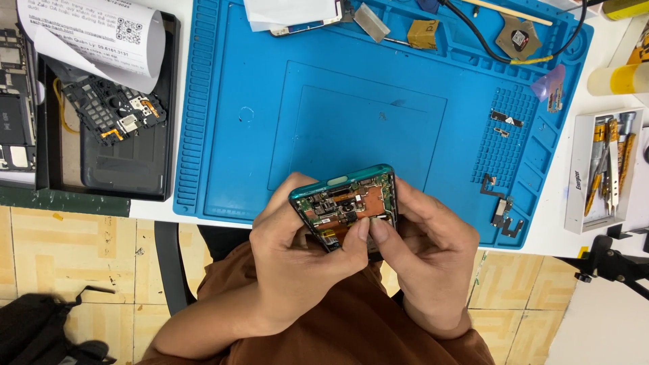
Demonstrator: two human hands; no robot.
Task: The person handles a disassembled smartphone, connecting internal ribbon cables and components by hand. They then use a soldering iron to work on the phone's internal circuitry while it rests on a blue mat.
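Gripping opened phone (pixel 345 206) w/ left hand (pixel 294 260) & right hand (pixel 426 253).

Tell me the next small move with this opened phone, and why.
Probably press the small part down with both thumbs: the left hand and right hand grip the opened teal phone, thumb tips meeting on its exposed board above the blue mat.

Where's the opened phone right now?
In the head view, the opened phone is low centre, held in the left hand and right hand, over the blue mat's near edge.
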